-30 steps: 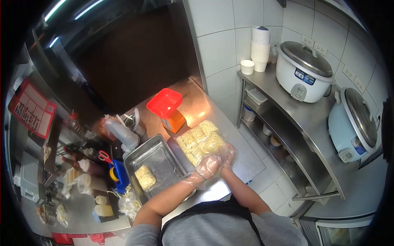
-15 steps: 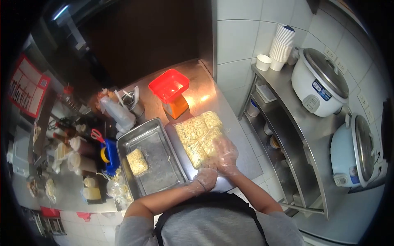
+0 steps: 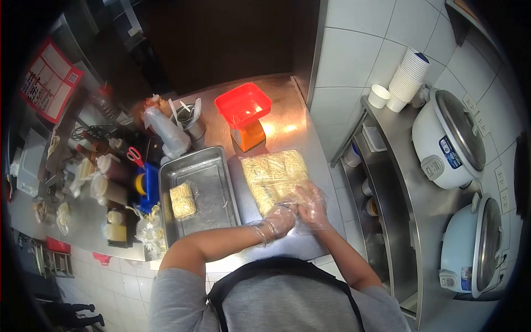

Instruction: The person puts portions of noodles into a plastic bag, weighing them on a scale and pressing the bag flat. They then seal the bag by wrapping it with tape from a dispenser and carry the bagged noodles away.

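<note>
Yellow noodles [image 3: 271, 174] lie in a clear plastic bag on the steel table, just ahead of my hands. My left hand [image 3: 278, 219], in a clear disposable glove, is closed at the near edge of the bag. Beside it, my right hand [image 3: 312, 207], gloved too, has its fingers curled on the bag's near right corner. The two hands almost touch, and thin plastic shows around them; their fingertips are partly hidden. To the left, a metal tray [image 3: 213, 212] holds one small wrapped portion of noodles [image 3: 182, 201].
An orange scale [image 3: 248, 136] with a red pan [image 3: 243, 105] stands beyond the noodles. Sauce bottles [image 3: 110, 189], red scissors [image 3: 134, 156] and a blue holder [image 3: 148, 188] crowd the left. On the right, a steel shelf [image 3: 398, 166] carries stacked cups [image 3: 408, 77] and two rice cookers [image 3: 448, 138].
My right hand has drawn back from the top of the noodles to the bag's near edge, beside my left hand. The plastic over the noodles looks smoother. The camera view has shifted slightly.
</note>
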Action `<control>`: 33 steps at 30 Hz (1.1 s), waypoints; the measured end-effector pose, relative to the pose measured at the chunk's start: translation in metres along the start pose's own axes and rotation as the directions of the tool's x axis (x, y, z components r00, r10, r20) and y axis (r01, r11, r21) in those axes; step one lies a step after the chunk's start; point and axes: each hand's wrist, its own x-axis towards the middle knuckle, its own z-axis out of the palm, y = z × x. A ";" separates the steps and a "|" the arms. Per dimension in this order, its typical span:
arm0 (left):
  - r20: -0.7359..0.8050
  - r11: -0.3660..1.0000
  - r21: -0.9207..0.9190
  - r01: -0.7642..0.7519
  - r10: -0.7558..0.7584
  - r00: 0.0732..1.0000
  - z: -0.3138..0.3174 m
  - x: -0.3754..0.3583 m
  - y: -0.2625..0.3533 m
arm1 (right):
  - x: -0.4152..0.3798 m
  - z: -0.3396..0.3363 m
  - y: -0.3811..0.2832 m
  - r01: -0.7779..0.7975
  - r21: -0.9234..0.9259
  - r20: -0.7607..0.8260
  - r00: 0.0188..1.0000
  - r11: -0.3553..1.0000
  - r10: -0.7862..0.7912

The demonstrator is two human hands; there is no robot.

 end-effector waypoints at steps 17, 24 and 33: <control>-0.288 0.992 -0.083 -0.092 0.064 0.955 0.039 0.017 -0.018 | 0.026 0.024 -0.033 -0.247 -0.420 0.174 0.923 0.873 0.344; 0.043 0.929 -0.312 0.201 -0.197 0.979 0.011 -0.032 0.015 | 0.021 0.016 -0.010 -0.123 -0.264 0.287 0.937 0.957 0.200; -0.613 0.980 -0.193 -0.045 -0.085 0.786 -0.006 0.046 -0.020 | -0.017 0.010 -0.001 -0.317 0.348 0.306 0.928 0.882 0.213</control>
